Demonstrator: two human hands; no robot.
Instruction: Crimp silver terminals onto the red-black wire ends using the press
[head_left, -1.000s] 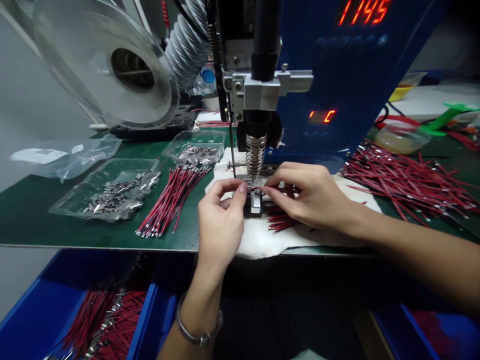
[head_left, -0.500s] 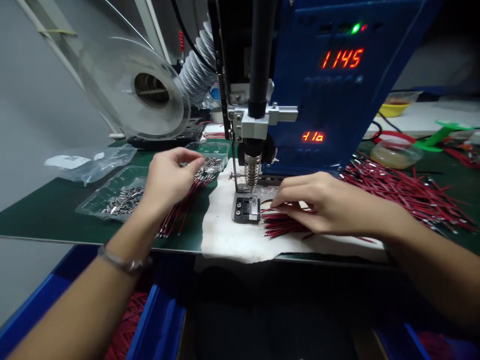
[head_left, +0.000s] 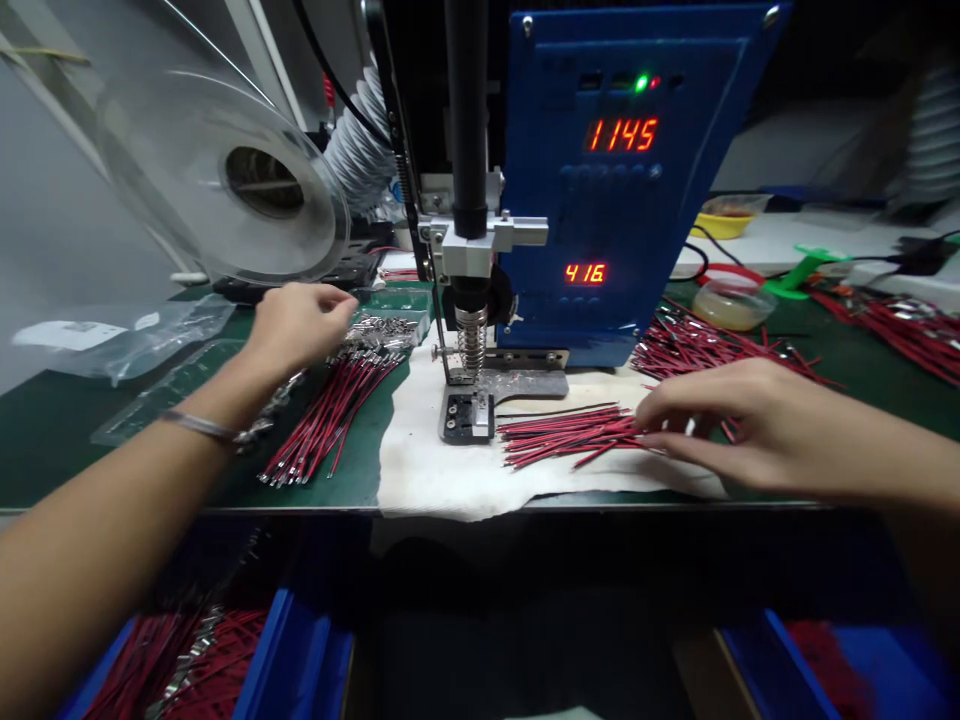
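My left hand hangs over the far end of a bundle of red wires with metal-tipped ends. Thumb and fingers are drawn together in a pinch, and whatever is between them is too small to make out. Beyond it, small metal terminals lie in a clear plastic tray. At the right end of a second bundle of red and dark wires, on a white cloth, my right hand pinches a red wire. The soldering machine's black and metal fixture stands left of this bundle.
A blue machine housing with lit red digits stands behind the cloth. A larger heap of red wires lies at the right back. A clear reel leans at the left. Blue bins sit below the table edge.
The view has turned to the right. My right hand has slid right along the wires, away from the fixture. My left hand remains over the left bundle. The lower display now reads 416.
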